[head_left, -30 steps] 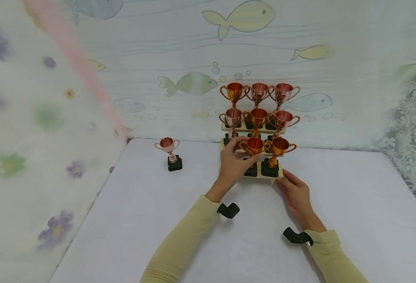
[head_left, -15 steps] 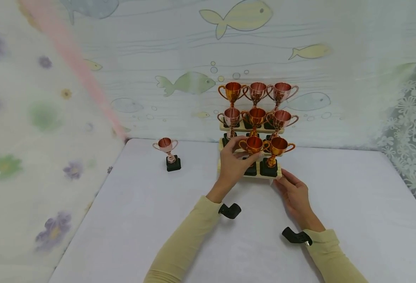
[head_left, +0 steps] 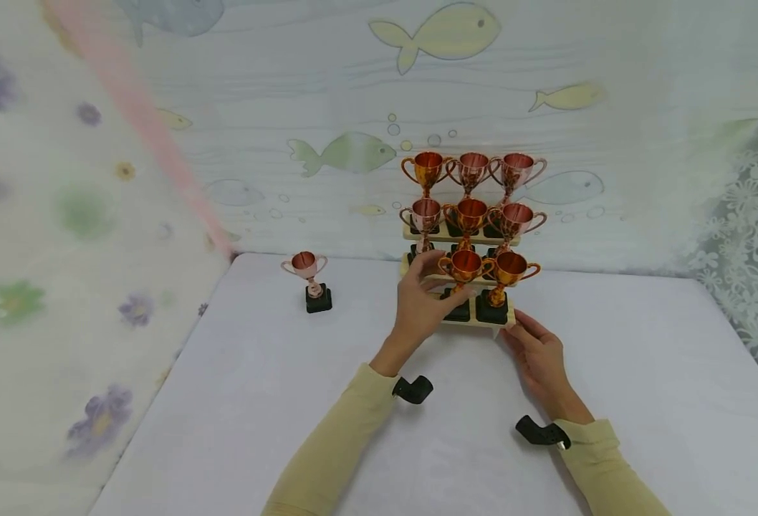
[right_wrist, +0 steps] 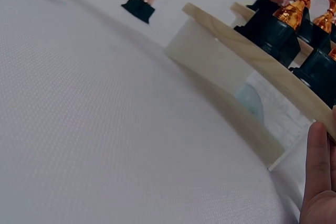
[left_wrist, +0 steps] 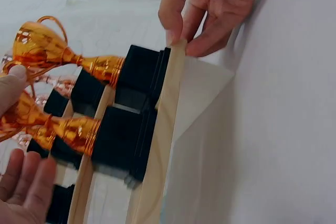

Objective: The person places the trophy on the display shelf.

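A tiered wooden display stand [head_left: 476, 323] bears small trophy cups on black bases. In its lowest row, a gold trophy cup [head_left: 466, 266] stands upright in the middle, beside another gold trophy cup [head_left: 511, 269] at the right end. My left hand [head_left: 420, 301] is around the middle cup, thumb in front and fingers to its left. In the left wrist view those fingers [left_wrist: 37, 184] are extended and apart from the cup, and the thumb overlaps its upper part. My right hand [head_left: 540, 358] pinches the right end of the lowest board [left_wrist: 176, 72] between thumb and fingers.
A pink-gold trophy cup [head_left: 304, 265] stands alone on the white table [head_left: 256, 401], left of the stand. The upper tiers hold gold and rose trophy cups [head_left: 472, 168] in rows of three. A fish-patterned curtain [head_left: 334, 79] hangs close behind.
My left hand has loosened from the middle gold cup, its fingers spreading and drawing slightly left. The cup stays upright on the lowest board. My right hand keeps its hold.
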{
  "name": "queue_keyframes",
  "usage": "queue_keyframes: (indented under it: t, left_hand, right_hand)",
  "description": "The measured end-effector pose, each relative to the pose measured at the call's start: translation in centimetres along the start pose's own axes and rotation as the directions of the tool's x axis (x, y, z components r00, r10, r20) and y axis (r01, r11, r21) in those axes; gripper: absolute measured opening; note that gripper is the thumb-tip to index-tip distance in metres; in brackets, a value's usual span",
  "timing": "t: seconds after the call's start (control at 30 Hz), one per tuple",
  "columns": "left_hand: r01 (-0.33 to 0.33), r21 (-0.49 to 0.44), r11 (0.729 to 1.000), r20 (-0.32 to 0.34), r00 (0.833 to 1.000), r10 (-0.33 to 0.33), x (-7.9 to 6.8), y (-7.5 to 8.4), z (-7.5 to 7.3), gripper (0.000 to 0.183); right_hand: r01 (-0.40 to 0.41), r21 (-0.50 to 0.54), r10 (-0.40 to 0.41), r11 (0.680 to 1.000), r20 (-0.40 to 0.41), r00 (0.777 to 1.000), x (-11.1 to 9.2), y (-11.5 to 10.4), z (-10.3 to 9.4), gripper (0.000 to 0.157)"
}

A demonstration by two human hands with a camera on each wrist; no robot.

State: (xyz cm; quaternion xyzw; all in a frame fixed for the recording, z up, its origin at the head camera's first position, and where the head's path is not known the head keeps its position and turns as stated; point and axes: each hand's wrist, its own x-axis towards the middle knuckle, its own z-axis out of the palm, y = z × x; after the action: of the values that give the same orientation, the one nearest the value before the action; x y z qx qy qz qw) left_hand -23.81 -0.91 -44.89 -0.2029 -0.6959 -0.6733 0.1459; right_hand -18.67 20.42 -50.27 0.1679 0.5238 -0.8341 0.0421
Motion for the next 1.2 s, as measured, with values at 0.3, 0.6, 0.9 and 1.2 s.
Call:
queue_keyframes:
  t: [0.3, 0.6, 0.9, 1.2]
  left_hand:
    - [0.030, 0.131, 0.991, -0.014, 1.000, -0.028, -2.5, 0.2, -6.4, 0.066]
    - [-0.082, 0.453, 0.888, -0.135, 0.978, 0.159, -5.7, 4.3, -15.7, 0.055]
    - [0.043, 0.436, 0.899, -0.269, 0.959, 0.084, -4.4, 2.2, -22.1, 0.070]
    - [0.212, 0.305, 0.928, -0.219, 0.964, -0.149, -1.1, -2.4, -23.3, 0.081]
  right_hand:
    - [-0.003, 0.071, 0.004, 0.997, -0.011, 1.000, 0.0, 0.1, 0.0, 0.025]
    - [-0.012, 0.103, 0.017, 0.995, -0.048, 0.999, 0.0, 0.0, 0.3, 0.026]
    - [0.000, 0.111, 0.001, 0.994, -0.012, 1.000, 0.0, -0.1, -0.1, 0.024]
    - [0.014, 0.084, -0.015, 0.996, 0.006, 1.000, 0.1, 0.1, -0.1, 0.023]
